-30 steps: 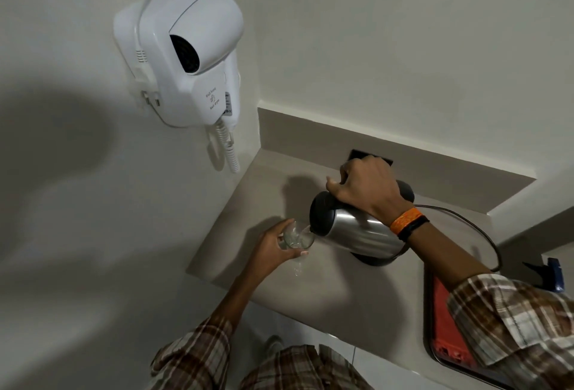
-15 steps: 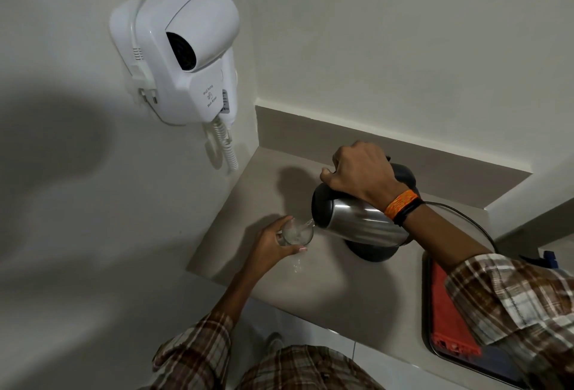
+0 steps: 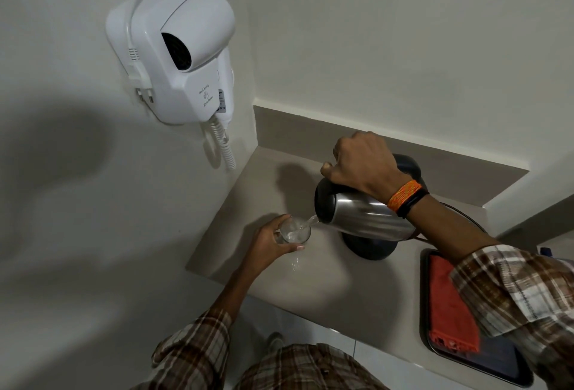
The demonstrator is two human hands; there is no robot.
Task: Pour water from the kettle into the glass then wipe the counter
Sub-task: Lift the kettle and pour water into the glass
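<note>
A steel kettle (image 3: 363,219) with a black top is tipped to the left above its black base (image 3: 371,248). My right hand (image 3: 362,163) grips its handle from above. A thin stream of water runs from the spout into a small clear glass (image 3: 295,230), which my left hand (image 3: 267,245) holds just above the beige counter (image 3: 326,284). The glass holds some water. A few water drops lie on the counter just below the glass.
A dark tray (image 3: 484,361) with an orange-red cloth (image 3: 450,305) sits at the counter's right. The kettle's cord (image 3: 466,215) runs behind my right forearm. A white wall-mounted hair dryer (image 3: 177,57) hangs on the left wall, its coiled cable dangling near the counter corner.
The kettle has tipped further and risen slightly off its base, and water now streams visibly into the glass. My left hand has kept the glass in place.
</note>
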